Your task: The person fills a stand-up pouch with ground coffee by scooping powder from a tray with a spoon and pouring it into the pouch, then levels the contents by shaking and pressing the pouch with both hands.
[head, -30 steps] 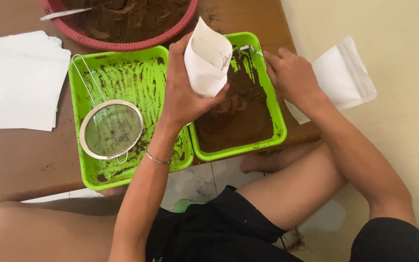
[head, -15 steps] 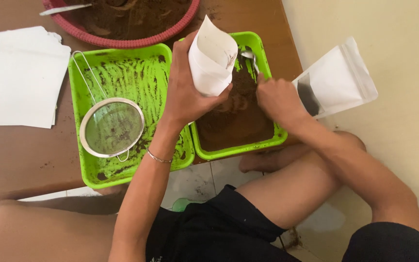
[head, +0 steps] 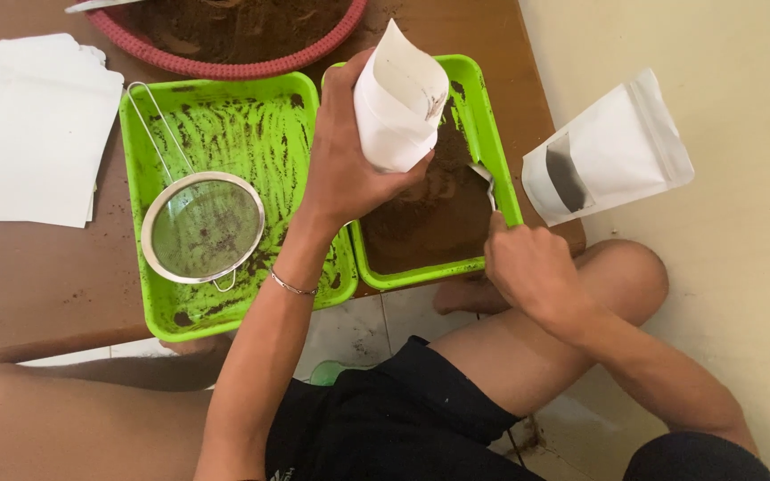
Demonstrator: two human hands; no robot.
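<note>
Pouch [head: 400, 111] is gripped upright by the left hand [head: 345, 165] above the powder tray [head: 501, 151]; the right hand [head: 528, 267] closes on a spoon [head: 485, 178] touching brown powder [head: 425, 218].

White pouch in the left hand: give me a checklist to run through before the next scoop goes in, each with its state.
1. Left hand grips the white pouch firmly: ok.
2. Pouch mouth open and facing up: ok.
3. Pouch held over the green tray of brown powder: ok.
4. Right hand holds the spoon in the powder: ok.
5. Spoon loaded: cannot tell.
6. How full the pouch is: cannot tell.
</note>
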